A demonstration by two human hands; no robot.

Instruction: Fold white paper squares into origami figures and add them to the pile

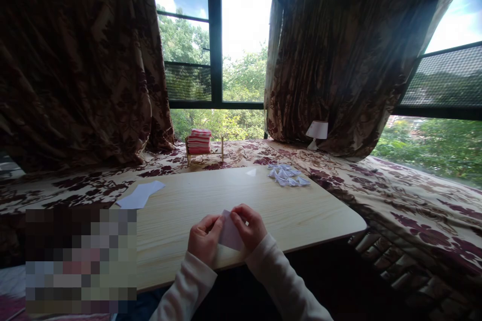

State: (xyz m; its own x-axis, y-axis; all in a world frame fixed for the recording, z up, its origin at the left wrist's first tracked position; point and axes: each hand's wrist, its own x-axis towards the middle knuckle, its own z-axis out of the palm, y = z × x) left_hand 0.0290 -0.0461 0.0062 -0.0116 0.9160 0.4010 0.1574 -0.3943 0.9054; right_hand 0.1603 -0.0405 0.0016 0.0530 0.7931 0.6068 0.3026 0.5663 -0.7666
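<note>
Near the front edge of the pale wooden table [181, 195], a small white sheet of paper [230, 234] is held between my two hands. My left hand [205, 238] pinches its left side with thumb and fingers. On the paper's right side, my right hand [250, 225] has its fingers closed on the upper edge. Toward the back right of the table lies a cluster of folded paper pieces [288, 175]. A small white paper piece [251, 172] sits just left of that cluster. Several flat white sheets [141, 194] rest at the table's left edge.
On the flower-patterned cloth [244, 153] behind the table stand a small rack [222, 152] with folded red-and-white striped cloths [199, 140] and a white lamp [317, 130]. Dark curtains [327, 50] hang beside the windows. A blurred patch [81, 261] hides the lower left.
</note>
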